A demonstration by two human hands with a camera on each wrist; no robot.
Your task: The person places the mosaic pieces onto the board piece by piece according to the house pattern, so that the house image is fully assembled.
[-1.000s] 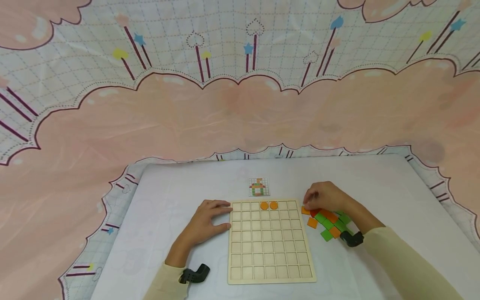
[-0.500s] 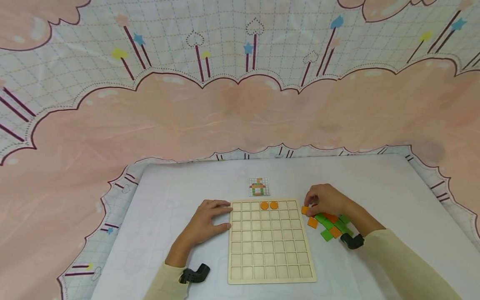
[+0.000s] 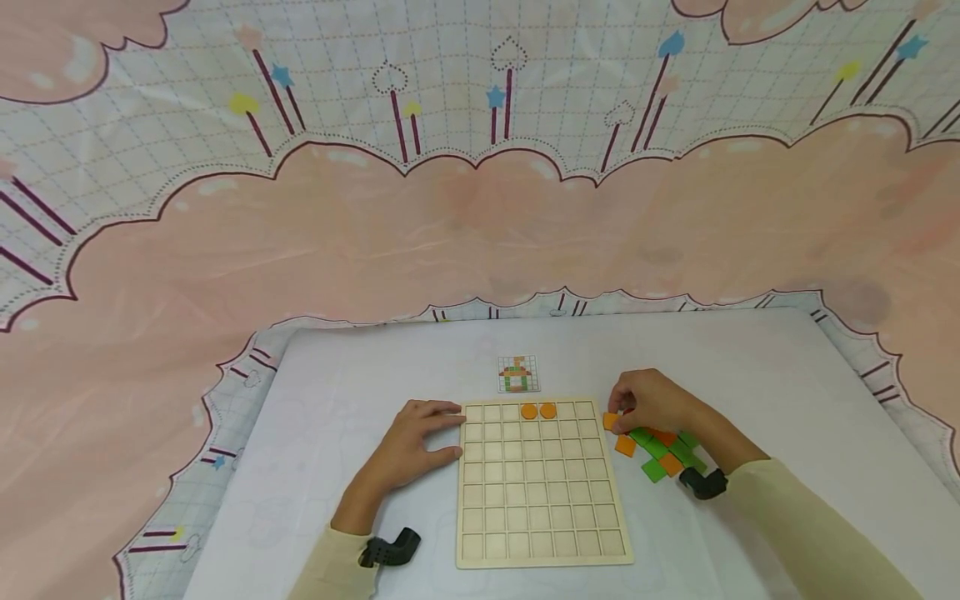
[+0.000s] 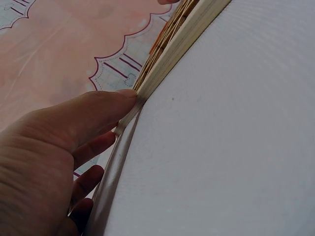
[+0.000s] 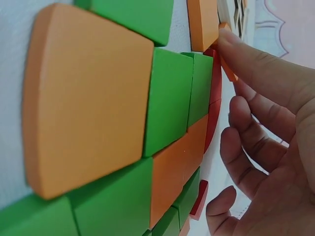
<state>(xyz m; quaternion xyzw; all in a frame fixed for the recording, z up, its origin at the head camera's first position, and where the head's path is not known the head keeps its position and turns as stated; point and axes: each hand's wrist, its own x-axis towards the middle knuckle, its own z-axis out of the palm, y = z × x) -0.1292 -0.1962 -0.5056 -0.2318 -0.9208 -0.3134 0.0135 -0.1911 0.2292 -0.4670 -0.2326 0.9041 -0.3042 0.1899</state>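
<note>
My left hand point(image 3: 422, 442) rests at the left edge of a pale wooden grid board point(image 3: 543, 546). In the left wrist view, the thumb point(image 4: 110, 105) touches the board's side, with the other fingers relaxed beyond it. Two round orange pieces point(image 3: 528, 412) sit side by side in the board's far row. Just off the board's far right corner, my right hand point(image 3: 654, 400) pinches a square orange tile point(image 3: 611, 421) between thumb and index finger. In the right wrist view, the edge of this tile point(image 5: 227, 68) shows below the thumb. The other right fingers curl loosely.
Green tiles point(image 3: 654, 471), orange tiles point(image 3: 625, 446) and red tiles point(image 5: 215, 78) lie loosely spread under and beside the right hand. Beyond the board lies a small card point(image 3: 517, 374) printed with a coloured house-like grid pattern. A white cloth point(image 3: 360, 367) covers the table.
My right hand has shifted slightly toward me over the tiles, its thumb coming down to the orange tile and covering the red piece seen before. The left hand and board have stayed put.
</note>
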